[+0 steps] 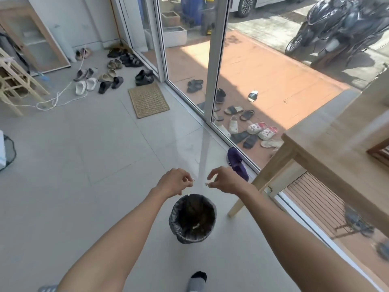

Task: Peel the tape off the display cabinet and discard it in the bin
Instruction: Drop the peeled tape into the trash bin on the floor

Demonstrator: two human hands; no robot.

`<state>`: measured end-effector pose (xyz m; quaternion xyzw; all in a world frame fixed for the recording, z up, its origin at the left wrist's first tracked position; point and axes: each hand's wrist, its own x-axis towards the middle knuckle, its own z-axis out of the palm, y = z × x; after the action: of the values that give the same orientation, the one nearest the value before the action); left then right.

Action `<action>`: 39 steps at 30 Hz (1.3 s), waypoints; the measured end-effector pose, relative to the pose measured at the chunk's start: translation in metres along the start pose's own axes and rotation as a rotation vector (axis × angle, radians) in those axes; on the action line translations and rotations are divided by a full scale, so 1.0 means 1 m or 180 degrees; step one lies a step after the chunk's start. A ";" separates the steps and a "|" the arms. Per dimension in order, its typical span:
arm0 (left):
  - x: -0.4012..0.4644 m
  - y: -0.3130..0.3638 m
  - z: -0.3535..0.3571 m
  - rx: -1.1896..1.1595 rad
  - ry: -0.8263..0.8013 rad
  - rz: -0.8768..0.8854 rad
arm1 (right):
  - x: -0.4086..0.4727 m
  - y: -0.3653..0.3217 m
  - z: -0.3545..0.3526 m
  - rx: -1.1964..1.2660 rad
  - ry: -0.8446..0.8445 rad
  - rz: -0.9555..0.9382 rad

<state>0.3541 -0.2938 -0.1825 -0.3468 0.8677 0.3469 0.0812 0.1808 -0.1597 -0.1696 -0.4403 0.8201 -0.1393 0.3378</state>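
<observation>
A small round bin (pixel 192 218) lined with a dark bag stands on the pale tiled floor in front of me, with a pale scrap lying inside. My left hand (pixel 173 182) and my right hand (pixel 225 180) hover above its far rim, fingertips pinched and facing each other. A tiny pale bit of tape (pixel 207 183) shows at my right fingertips, and another speck sits at the left fingertips. Whether clear tape spans the gap between them I cannot tell. The display cabinet (pixel 34 39), wood-framed with glass, leans against the far left wall.
A wooden table (pixel 328 152) stands at the right, its leg near the bin. A purple slipper (pixel 237 163) lies by the glass sliding door. Several shoes, a woven mat (pixel 148 100) and a white rope lie on the far floor. My socked foot (pixel 196 281) is below the bin.
</observation>
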 end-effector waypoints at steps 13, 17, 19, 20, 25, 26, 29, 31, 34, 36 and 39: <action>-0.015 0.004 -0.024 0.0530 -0.0238 0.0024 | -0.016 0.008 -0.020 -0.0130 -0.0160 0.0040; -0.013 0.012 -0.018 0.0713 -0.0149 0.0176 | -0.024 0.016 -0.027 -0.0096 -0.0111 0.0053; -0.012 0.016 -0.011 0.0824 -0.0103 0.0219 | -0.027 0.022 -0.028 -0.0095 -0.0102 0.0073; -0.012 0.017 -0.008 0.0854 -0.0090 0.0243 | -0.028 0.025 -0.027 -0.0093 -0.0095 0.0080; -0.008 0.018 0.003 0.0803 -0.0082 0.0272 | -0.034 0.044 -0.019 -0.0092 -0.0173 0.0171; -0.007 0.017 0.003 0.0804 -0.0064 0.0273 | -0.034 0.047 -0.017 -0.0094 -0.0189 0.0191; -0.009 0.014 0.005 0.0828 -0.0053 0.0267 | -0.035 0.052 -0.012 -0.0104 -0.0235 0.0226; -0.011 0.011 0.005 0.0848 -0.0105 0.0240 | -0.036 0.052 -0.011 -0.0108 -0.0257 0.0245; -0.014 0.012 0.001 0.0880 -0.0201 0.0216 | -0.039 0.047 -0.016 -0.0069 -0.0244 0.0247; -0.013 0.020 -0.008 0.0823 -0.0252 0.0246 | -0.043 0.042 -0.024 -0.0053 -0.0237 0.0236; -0.007 0.048 -0.030 0.0775 -0.0236 0.0484 | -0.052 0.033 -0.047 -0.0099 -0.0121 0.0238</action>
<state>0.3304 -0.2847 -0.1313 -0.2546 0.9235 0.2568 0.1282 0.1482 -0.1016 -0.1301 -0.4170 0.8315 -0.1055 0.3514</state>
